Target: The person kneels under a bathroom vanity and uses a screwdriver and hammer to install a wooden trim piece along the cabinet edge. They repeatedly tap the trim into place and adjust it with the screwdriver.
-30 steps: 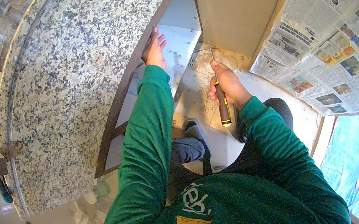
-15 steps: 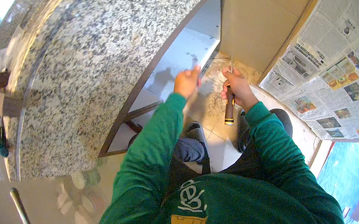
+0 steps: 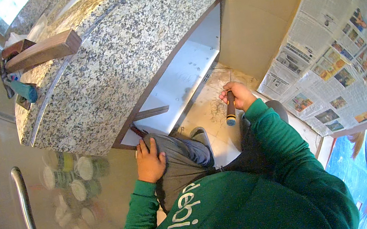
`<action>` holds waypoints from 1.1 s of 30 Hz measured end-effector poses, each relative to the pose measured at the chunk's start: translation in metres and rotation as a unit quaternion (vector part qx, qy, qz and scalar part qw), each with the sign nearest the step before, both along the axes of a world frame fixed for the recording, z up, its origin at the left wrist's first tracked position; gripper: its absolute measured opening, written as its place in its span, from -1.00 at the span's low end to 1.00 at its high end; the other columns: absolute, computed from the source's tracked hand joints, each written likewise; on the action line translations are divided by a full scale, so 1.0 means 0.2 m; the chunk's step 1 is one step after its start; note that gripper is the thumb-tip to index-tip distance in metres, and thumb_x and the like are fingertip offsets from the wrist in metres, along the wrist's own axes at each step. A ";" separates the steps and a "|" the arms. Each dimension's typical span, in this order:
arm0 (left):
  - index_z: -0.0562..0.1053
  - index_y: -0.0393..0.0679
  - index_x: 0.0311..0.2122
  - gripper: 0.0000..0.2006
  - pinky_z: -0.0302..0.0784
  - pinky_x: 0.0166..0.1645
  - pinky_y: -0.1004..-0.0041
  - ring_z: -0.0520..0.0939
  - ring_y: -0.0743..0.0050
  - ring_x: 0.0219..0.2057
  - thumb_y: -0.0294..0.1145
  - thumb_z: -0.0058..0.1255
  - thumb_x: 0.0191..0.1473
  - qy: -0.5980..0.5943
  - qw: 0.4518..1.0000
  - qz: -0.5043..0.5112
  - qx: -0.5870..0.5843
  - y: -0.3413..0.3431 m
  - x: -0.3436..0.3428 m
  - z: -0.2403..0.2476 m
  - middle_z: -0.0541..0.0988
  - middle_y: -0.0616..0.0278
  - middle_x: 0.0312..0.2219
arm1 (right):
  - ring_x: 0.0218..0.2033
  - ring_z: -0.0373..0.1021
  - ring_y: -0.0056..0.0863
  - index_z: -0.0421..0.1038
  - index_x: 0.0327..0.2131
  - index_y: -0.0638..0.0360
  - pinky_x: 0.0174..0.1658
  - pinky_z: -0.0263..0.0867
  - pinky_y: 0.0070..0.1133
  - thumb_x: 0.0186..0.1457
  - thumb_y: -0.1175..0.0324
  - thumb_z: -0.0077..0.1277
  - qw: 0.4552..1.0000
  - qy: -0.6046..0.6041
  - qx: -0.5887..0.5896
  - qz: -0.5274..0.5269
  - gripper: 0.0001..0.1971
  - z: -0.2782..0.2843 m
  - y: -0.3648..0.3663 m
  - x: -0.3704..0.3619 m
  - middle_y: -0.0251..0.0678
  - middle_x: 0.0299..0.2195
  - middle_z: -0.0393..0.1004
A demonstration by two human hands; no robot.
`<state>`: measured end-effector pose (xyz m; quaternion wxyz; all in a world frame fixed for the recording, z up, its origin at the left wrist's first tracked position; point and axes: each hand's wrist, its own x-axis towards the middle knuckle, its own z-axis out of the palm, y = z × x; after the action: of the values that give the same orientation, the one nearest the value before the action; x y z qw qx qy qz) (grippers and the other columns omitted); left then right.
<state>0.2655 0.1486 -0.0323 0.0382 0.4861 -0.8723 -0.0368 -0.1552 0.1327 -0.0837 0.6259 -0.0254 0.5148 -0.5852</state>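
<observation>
My right hand (image 3: 240, 96) is wrapped round a screwdriver (image 3: 230, 108), its dark brown handle banded in yellow-orange and its thin shaft pointing away from me. The handle's butt end faces me, above the tiled floor between my feet. My left hand (image 3: 151, 162) lies on my left knee (image 3: 170, 153) with the fingers spread, holding nothing. Just beyond that knee is an open low cabinet (image 3: 186, 70) with a white interior and dark wood edging. A short dark wooden strip (image 3: 151, 113) sits at its near end.
A speckled granite counter (image 3: 125, 56) overhangs the cabinet. On its left end lie wooden blocks (image 3: 44, 49) and a tool with a teal grip (image 3: 24, 90). A newspaper-covered panel (image 3: 336, 69) stands to the right. Blue sheeting (image 3: 351, 159) shows at the lower right, a metal handle (image 3: 26, 213) at the left.
My left hand has drawn back from in front of the cabinet and come down on my left knee. My right hand keeps the screwdriver, slightly lower. The view has shifted toward the counter's left end.
</observation>
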 end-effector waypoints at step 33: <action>0.34 -0.31 0.16 -0.51 0.47 0.07 0.48 0.60 0.51 -0.07 -0.29 0.15 0.21 0.383 0.740 -0.140 0.534 0.19 -0.67 0.22 0.62 0.14 -0.14 | -0.68 0.31 -0.43 0.26 -0.11 0.14 -0.63 0.28 -0.47 0.31 0.20 -0.07 0.991 0.111 -0.064 -0.029 -0.76 0.20 0.42 0.18 -0.34 -0.65 0.30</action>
<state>0.1314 0.1858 0.0125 0.0979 0.2438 -0.6798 -0.6847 -0.1194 0.2168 -0.0437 0.5447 -0.1154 0.5432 -0.6284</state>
